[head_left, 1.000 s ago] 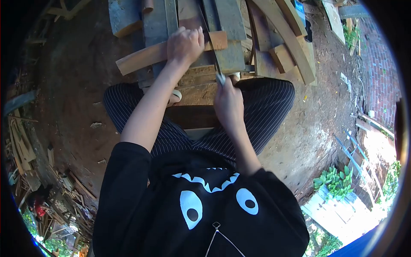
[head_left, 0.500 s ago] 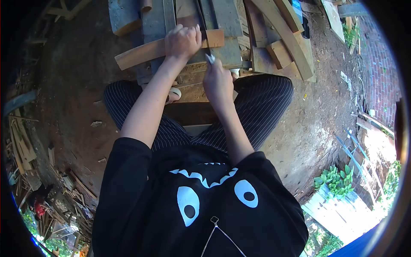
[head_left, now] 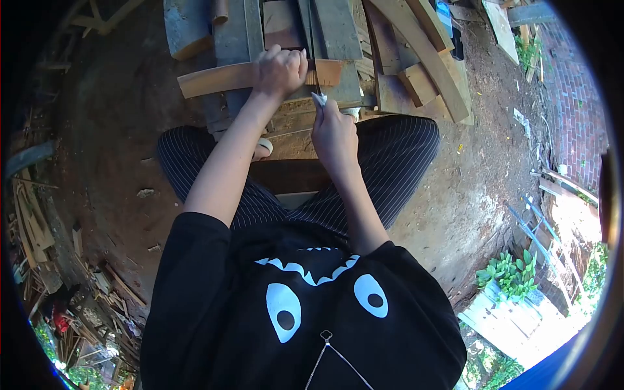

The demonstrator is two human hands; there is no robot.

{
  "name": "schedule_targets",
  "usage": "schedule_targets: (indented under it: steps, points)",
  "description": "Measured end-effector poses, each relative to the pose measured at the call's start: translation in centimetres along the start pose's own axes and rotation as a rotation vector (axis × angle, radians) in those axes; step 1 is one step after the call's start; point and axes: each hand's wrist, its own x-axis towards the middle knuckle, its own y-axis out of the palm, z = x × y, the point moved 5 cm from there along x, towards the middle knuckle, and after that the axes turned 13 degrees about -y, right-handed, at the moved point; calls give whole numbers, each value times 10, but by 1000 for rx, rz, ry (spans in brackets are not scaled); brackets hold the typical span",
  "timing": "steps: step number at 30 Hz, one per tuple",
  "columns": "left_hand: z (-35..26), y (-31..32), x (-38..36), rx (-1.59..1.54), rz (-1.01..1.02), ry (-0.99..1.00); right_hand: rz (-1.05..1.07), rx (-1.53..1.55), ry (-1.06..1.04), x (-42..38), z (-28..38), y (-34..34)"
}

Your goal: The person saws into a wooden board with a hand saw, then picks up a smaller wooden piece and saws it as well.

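A slightly curved wooden board [head_left: 218,79] lies crosswise over the planks of a low bench. My left hand [head_left: 279,70] is closed over its middle and presses it down. Just right of that hand, the narrow dark blade of a saw [head_left: 318,71] crosses the board near its right end, with thin dark marks in the wood beside it. The saw's near end looks white or wrapped, and my right hand [head_left: 335,130] is closed around it, in front of the board. The right fingers partly hide the grip.
Grey planks [head_left: 342,32] form the bench top. To the right lie a long curved board [head_left: 429,55] and a wooden block [head_left: 419,83]. A blue item [head_left: 444,16] sits beyond them. Scrap wood [head_left: 32,218] is piled at far left; my knees flank the bench.
My right hand has pulled back slightly toward me with the saw. The board has turned a little, its right end now closer to me, and my left hand has shifted with it.
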Motion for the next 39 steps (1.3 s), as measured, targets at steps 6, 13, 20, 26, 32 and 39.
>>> schedule_targets:
  steps: [6,13,20,26,32,39]
  points:
    - [2,-4,5,19,-47,-56,-51,1,57,5,5,16]
    - [-8,-12,0,87,-75,51,145,-90,52,17,33,-39]
    - [-5,-23,13,82,-59,43,40,-51,14,15,44,-39]
    - [-2,-32,40,68,273,-278,-194,110,22,0,34,-10]
    - [-16,-42,39,108,135,-226,-203,115,-65,-4,23,-24]
    - [-36,-34,18,76,-85,244,-83,89,50,-28,35,-71]
